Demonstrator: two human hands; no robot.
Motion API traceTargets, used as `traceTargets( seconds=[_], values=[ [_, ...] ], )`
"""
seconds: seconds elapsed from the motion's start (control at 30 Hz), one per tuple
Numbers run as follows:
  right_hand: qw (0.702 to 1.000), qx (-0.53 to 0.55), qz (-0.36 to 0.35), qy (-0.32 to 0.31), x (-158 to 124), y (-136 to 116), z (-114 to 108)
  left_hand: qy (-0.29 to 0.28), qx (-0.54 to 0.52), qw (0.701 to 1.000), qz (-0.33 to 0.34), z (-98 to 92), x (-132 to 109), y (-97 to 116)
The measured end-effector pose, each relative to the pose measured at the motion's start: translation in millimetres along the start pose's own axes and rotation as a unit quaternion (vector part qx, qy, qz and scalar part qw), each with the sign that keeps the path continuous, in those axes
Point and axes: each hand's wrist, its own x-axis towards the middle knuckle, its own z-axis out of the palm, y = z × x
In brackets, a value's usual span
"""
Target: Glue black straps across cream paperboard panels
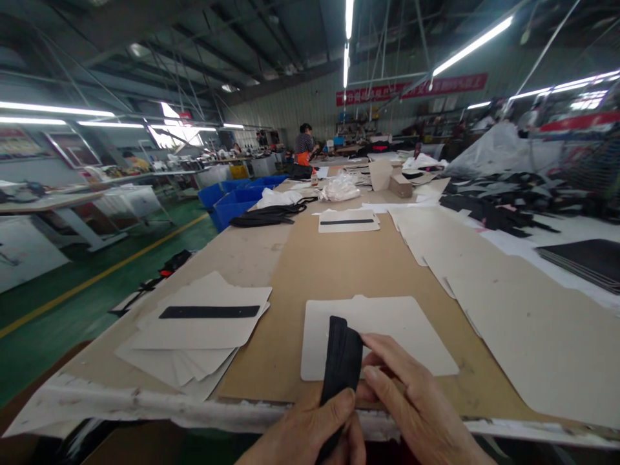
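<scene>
My left hand (pixel 317 423) is closed around a small stack of black strips (pixel 341 361), held upright and slightly fanned at the top. The fingers of my right hand (pixel 411 397) pinch at the right edge of these strips; how many strips they grip is hidden. Behind my hands a pale card sheet (pixel 402 329) with rounded corners lies flat on the brown board. To the left is a loose pile of similar card sheets (pixel 203 332), and one black strip (pixel 208 312) lies across the top sheet.
Farther up the brown board (pixel 339 258) lies another card with a black strip (pixel 349 221). Large pale sheets (pixel 523 323) overlap along the right. Black straps (pixel 266 214) and blue bins (pixel 237 203) are at the far left. A person (pixel 304 143) stands at the far end.
</scene>
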Motion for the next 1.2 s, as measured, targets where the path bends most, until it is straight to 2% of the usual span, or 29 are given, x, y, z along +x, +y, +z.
traceTargets(
  seconds=[0.1,0.27,0.5,0.57,0.67,0.77,0.83,0.97,1.1,1.2],
  values=[
    [1.0,-0.002,0.003,0.013,-4.7,1.0,1.3,0.0,0.024,1.0,-0.008,1.2,0.9,3.3],
    [0.997,-0.006,0.005,0.073,-9.8,4.6,-2.0,-0.007,0.034,0.999,-0.031,6.9,7.7,6.1],
    [0.994,-0.066,0.018,0.084,-10.6,8.7,-2.7,0.043,0.021,0.998,-0.047,20.9,20.2,-6.2],
    [0.995,-0.046,0.044,0.077,-11.2,6.8,-3.8,0.053,0.019,0.997,-0.059,22.2,21.8,-5.3],
    [0.992,0.039,0.109,0.048,-16.9,7.8,-13.9,0.037,0.051,0.995,-0.071,15.9,16.1,1.0],
    [0.975,0.126,0.165,0.076,-25.6,19.3,-36.9,0.038,0.097,0.992,-0.071,1.9,-1.1,8.4],
    [0.966,0.134,0.188,0.117,-29.1,30.5,-55.6,0.075,0.121,0.986,-0.084,-8.5,-14.8,13.4],
    [0.964,0.079,0.208,0.145,-23.3,49.7,-81.8,0.151,0.191,0.961,-0.129,-27.6,-28.6,28.1],
    [0.966,-0.046,0.177,0.181,-4.4,64.9,-87.2,0.217,0.271,0.931,-0.116,-41.8,-16.7,43.2],
    [0.962,-0.143,0.169,0.16,10.8,75.1,-87.0,0.276,0.318,0.901,-0.104,-47.2,-1.6,46.9]
  ],
)
